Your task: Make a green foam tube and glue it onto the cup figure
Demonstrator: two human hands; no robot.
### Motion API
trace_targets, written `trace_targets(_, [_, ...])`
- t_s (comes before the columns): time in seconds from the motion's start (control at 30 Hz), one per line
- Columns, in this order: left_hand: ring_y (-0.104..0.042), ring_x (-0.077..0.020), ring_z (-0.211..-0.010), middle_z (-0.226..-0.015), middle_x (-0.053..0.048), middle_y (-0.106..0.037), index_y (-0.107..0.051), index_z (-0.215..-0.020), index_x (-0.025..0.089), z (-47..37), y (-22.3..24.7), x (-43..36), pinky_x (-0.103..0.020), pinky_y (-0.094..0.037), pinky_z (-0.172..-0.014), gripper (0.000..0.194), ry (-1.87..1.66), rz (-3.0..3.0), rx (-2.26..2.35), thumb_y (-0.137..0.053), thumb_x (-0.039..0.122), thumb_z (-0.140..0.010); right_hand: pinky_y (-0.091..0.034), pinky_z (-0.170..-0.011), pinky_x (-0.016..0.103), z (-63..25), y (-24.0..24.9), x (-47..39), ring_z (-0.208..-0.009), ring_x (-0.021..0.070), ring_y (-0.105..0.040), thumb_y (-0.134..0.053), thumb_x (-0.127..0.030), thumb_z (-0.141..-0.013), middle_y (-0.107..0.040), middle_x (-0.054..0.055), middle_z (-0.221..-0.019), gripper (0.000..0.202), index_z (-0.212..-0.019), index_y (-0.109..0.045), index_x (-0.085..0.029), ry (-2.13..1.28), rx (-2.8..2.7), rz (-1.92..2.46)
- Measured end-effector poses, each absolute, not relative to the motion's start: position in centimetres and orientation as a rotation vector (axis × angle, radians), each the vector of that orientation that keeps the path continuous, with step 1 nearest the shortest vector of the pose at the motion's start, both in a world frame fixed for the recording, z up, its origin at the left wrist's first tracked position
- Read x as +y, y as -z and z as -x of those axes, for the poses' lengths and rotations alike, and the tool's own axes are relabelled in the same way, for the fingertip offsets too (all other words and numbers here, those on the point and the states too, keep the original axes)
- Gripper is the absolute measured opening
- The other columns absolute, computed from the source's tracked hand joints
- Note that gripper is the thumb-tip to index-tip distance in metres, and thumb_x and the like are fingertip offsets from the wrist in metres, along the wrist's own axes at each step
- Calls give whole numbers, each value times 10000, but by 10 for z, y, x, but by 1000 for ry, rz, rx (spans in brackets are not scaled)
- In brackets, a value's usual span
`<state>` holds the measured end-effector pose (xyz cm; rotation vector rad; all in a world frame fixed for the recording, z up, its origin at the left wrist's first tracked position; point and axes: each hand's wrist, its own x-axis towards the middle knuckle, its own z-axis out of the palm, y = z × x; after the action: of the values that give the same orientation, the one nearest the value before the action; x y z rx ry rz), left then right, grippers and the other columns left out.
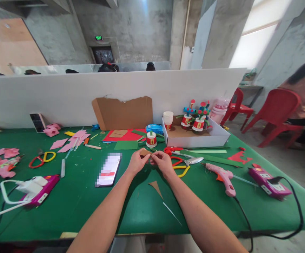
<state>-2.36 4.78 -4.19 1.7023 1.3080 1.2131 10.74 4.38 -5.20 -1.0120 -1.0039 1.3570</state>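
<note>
Grip: left hand (pixel 138 163) and right hand (pixel 164 163), both pinching a brown card piece (pixel 144 151) over the surface (pixel 81 211), back from its near edge; I judge the card light, stiff, creasable, best held by its margins.

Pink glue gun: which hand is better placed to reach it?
Probably the right hand: it is nearer the glue gun; the left hand is farther off. Both are at the brown cardboard.

A purple plug box (pixel 266 182) sits by the table's (pixel 75 211) right edge, a red chair (pixel 280 103) stands past it, and a phone (pixel 37 122) leans near the back edge.
</note>
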Motion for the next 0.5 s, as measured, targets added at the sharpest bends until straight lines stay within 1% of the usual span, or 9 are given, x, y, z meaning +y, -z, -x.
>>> trace_targets(0.1, [-452,-98,-542,-589,34,-495,-506,-657,174,21,41,45,-207,-358,-534,137,-1231,-1903,1378,-524,281,-741,-485,-496,247,-106,55,44,-466,121,-571,-704,-375,-571,-590,-32,-490,243,-621,-563,-184,-1314,-1020,1027])
trace_targets(0.17, [-428,-102,-560,-591,27,-478,-482,-618,177,18,40,43,-213,-344,-553,157,-1232,-2065,1396,-494,246,-759,-480,-488,245,-107,57,44,-452,119,-559,-682,-360,-589,-583,-36,-481,211,-615,-561,-189,-1273,-1032,1044])
trace_targets(0.27, [-452,-115,-603,-632,5,-502,-467,-605,181,14,39,41,-225,-361,-595,192,-1216,-2224,1366,-454,218,-792,-467,-473,242,-109,57,45,-442,119,-547,-672,-347,-597,-581,-36,-481,189,-607,-562,-194,-1228,-1026,1076])
trace_targets(0.37, [-502,-124,-617,-655,-5,-547,-507,-662,185,13,41,43,-226,-393,-607,148,-1245,-2118,1405,-466,228,-797,-479,-496,250,-111,54,46,-462,126,-560,-684,-362,-587,-591,-30,-495,207,-622,-573,-191,-1281,-1014,1048])
trace_targets(0.43, [-528,-126,-584,-640,-1,-565,-530,-709,186,15,44,45,-225,-411,-582,116,-1262,-1964,1436,-495,263,-789,-492,-527,259,-112,52,47,-492,131,-576,-696,-371,-578,-611,-23,-531,225,-657,-595,-186,-1325,-1020,1005])
trace_targets(0.5, [-541,-126,-542,-621,4,-574,-537,-738,184,16,46,47,-225,-422,-547,129,-1251,-1847,1414,-517,303,-782,-493,-545,261,-112,51,47,-511,131,-580,-705,-377,-577,-626,-16,-567,242,-692,-619,-183,-1330,-1036,984])
